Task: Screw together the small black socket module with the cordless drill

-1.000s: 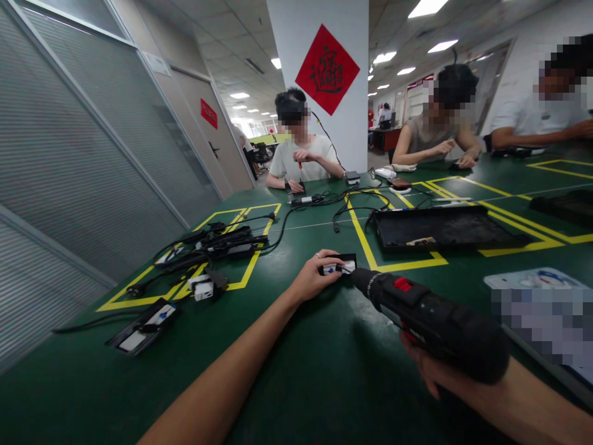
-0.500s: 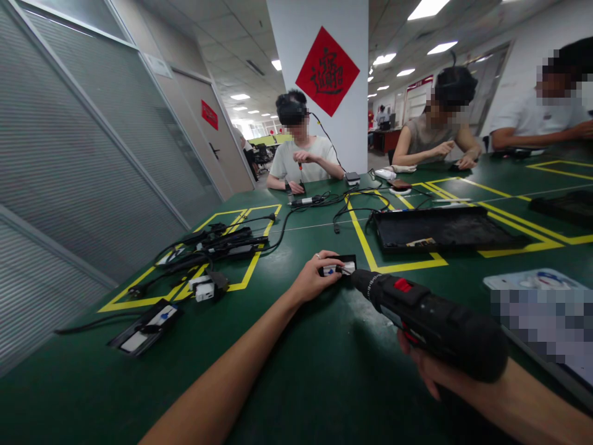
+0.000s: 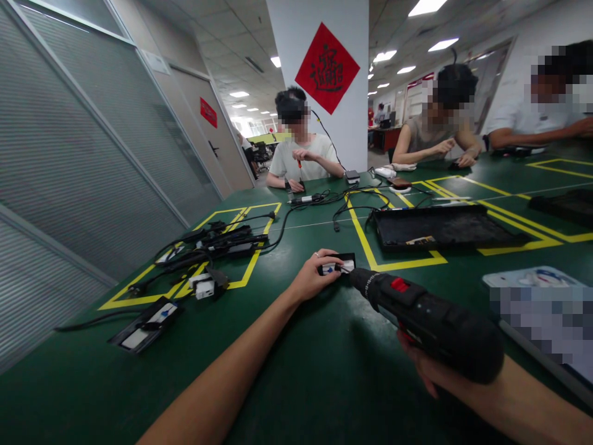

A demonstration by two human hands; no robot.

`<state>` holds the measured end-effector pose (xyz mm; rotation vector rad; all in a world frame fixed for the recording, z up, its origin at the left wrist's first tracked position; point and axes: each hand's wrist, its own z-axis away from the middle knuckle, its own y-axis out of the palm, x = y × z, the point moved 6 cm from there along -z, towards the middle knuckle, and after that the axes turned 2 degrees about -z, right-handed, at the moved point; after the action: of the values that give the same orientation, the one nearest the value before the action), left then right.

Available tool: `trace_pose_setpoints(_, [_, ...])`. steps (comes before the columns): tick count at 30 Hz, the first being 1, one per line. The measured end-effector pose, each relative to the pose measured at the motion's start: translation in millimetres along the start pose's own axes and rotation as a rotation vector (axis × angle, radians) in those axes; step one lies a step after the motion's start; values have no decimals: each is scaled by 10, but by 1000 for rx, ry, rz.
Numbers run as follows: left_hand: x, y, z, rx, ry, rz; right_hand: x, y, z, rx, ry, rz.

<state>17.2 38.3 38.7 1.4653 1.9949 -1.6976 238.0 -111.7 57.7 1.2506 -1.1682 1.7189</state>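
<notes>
My right hand is wrapped round the handle of a black and red cordless drill, mostly hidden behind the drill body. The drill points away from me to the left, its bit at a small black casing with white and blue parts inside. My left hand grips this casing on the table, fingers over its left part and thumb along the near side. Whether the bit sits in a screw is too small to tell.
Another opened black casing lies at the left, near a heap of black power adapters and cables. A black tray stands beyond the drill, and a pale blue case lies right. A co-worker sits opposite; others sit at right.
The drill appears shifted very slightly to the left, with its bit still at the casing. My left hand keeps its hold on the casing.
</notes>
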Motion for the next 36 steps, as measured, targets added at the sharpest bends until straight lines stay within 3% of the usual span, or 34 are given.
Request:
trace_pose_setpoints(4, [2,1,1,-3,6,3,21,28,15,42,110,8])
trace_pose_setpoints(9, [16,11,0,-6,0,-7,34,23,9,57,150,11])
trace_pose_setpoints(26, [6,7,-1,-5,-27,2,94,18,9,47,74,25])
trace_pose_setpoints(36, [24,13,-4,14,-20,-31,54,33,23,53,129,7])
